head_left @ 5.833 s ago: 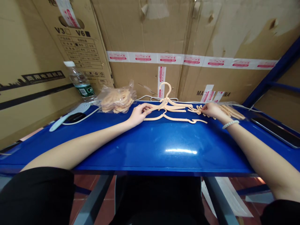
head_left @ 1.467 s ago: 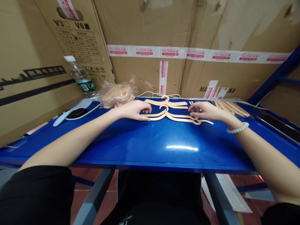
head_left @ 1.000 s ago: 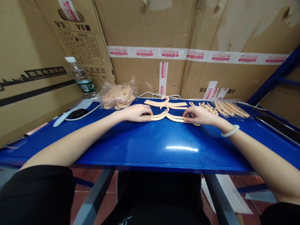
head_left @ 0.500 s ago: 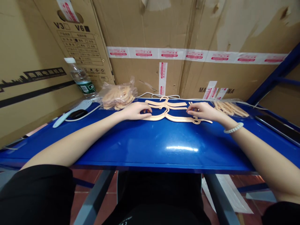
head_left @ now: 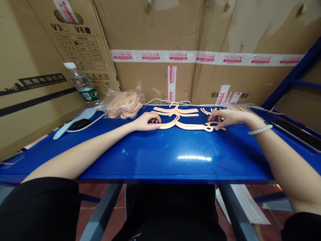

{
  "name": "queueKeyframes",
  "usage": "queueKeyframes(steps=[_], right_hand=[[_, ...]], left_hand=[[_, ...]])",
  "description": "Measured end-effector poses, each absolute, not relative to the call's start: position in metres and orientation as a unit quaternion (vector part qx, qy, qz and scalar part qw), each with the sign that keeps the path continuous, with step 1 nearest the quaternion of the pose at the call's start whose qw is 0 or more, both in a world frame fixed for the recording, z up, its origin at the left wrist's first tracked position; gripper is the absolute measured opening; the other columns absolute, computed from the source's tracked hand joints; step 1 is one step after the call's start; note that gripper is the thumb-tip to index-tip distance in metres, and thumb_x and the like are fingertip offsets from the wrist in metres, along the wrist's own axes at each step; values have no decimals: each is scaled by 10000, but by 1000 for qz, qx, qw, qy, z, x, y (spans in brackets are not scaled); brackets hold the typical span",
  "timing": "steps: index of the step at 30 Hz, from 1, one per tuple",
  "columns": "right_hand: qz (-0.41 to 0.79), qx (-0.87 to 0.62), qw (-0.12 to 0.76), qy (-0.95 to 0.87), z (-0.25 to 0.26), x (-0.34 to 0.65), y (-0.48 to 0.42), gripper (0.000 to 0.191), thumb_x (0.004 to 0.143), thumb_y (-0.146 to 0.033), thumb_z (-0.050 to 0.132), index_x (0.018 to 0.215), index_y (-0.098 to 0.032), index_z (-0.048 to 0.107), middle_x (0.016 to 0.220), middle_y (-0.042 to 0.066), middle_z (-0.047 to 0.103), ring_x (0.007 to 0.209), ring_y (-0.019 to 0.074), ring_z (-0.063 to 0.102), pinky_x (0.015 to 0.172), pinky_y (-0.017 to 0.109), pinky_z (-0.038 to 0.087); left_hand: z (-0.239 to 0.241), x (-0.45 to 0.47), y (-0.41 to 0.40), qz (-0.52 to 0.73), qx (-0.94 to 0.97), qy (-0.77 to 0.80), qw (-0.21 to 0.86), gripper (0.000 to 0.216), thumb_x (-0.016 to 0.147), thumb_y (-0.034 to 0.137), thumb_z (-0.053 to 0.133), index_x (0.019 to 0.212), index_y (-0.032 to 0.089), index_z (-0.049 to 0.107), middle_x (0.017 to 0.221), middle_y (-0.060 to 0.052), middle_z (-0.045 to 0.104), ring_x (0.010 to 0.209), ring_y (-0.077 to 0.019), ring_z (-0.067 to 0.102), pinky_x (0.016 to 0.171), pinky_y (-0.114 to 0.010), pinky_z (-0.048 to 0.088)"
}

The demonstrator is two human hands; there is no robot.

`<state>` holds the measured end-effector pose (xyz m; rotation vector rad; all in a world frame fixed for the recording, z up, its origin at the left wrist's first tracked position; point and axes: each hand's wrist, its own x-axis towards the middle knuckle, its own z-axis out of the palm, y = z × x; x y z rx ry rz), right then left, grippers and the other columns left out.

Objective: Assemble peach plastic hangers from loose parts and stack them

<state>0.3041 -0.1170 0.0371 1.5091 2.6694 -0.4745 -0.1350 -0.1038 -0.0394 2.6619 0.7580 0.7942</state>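
Note:
Two peach plastic hangers lie flat on the blue table point(head_left: 165, 154). The nearer hanger point(head_left: 187, 125) stretches between my hands; the farther hanger point(head_left: 175, 109) lies just behind it. My left hand point(head_left: 146, 120) rests on the near hanger's left end, fingers curled on it. My right hand point(head_left: 229, 117) pinches the small clip piece at that hanger's right end. Loose peach clip parts point(head_left: 209, 110) lie just beyond my right fingers.
A clear bag of peach parts point(head_left: 122, 105) sits at the back left, beside a water bottle point(head_left: 82, 85), a pale blue brush point(head_left: 72, 123) and a black object. A tablet point(head_left: 298, 135) lies at the right edge. Cardboard boxes wall the back and left. A white cable runs along the rear.
Since the oldest frame one hanger was laid flat behind the other. In the last second my right hand slid from the near hanger's middle out to its right end; my left hand stayed.

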Motion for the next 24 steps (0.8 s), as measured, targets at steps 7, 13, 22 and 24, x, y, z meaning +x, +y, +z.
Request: queueKeyframes(steps=[7, 13, 22, 24], right_hand=[[-141, 486, 21, 862, 36, 296, -119, 449, 679, -524, 725, 998, -212, 773, 978, 98, 751, 849, 310, 669, 707, 387, 497], [-141, 492, 24, 859, 35, 298, -117, 404, 694, -492, 717, 982, -214, 773, 952, 88, 762, 818, 292, 677, 686, 372, 497], [-145, 505, 32, 850, 34, 297, -116, 388, 646, -418, 714, 975, -215, 750, 834, 64, 754, 743, 275, 684, 636, 348, 486], [-151, 507, 33, 848, 33, 297, -116, 374, 642, -431, 716, 949, -218, 746, 817, 61, 749, 735, 272, 685, 631, 346, 487]], left_hand=[[-40, -135, -104, 262, 926, 245, 115, 275, 840, 428, 642, 881, 161, 688, 784, -39, 661, 682, -149, 505, 666, -276, 413], [-42, -135, -102, 267, 927, 236, 120, 265, 847, 413, 646, 879, 153, 688, 776, -35, 654, 675, -145, 498, 661, -272, 401], [-42, -135, -102, 265, 924, 245, 125, 251, 834, 408, 635, 852, 161, 678, 762, -32, 651, 674, -147, 503, 651, -270, 406], [-41, -135, -102, 263, 924, 247, 125, 253, 832, 412, 631, 845, 164, 677, 764, -34, 656, 675, -148, 508, 652, -271, 409]])
